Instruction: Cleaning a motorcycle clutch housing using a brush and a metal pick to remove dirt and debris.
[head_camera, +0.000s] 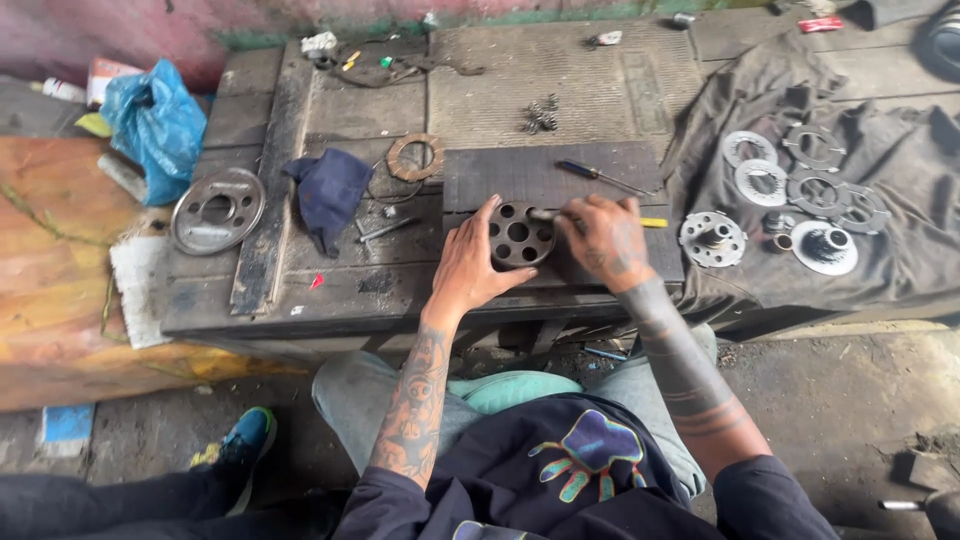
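A round dark metal part with several holes (517, 236) lies on a dark board (545, 176) on the workbench. My left hand (468, 262) rests against its left side, fingers spread over the rim, steadying it. My right hand (607, 238) grips a slim tool with a yellow handle (652, 222); its metal tip (542, 214) touches the part's upper right edge. A screwdriver with a blue-black handle (597, 176) lies on the board just behind my right hand.
Several metal plates and discs (790, 195) lie on a dark cloth at the right. A grey round plate (217, 210), a dark blue rag (330, 192), a brown friction ring (415, 157), small springs (539, 116) and a blue bag (155, 125) occupy the worn wooden bench.
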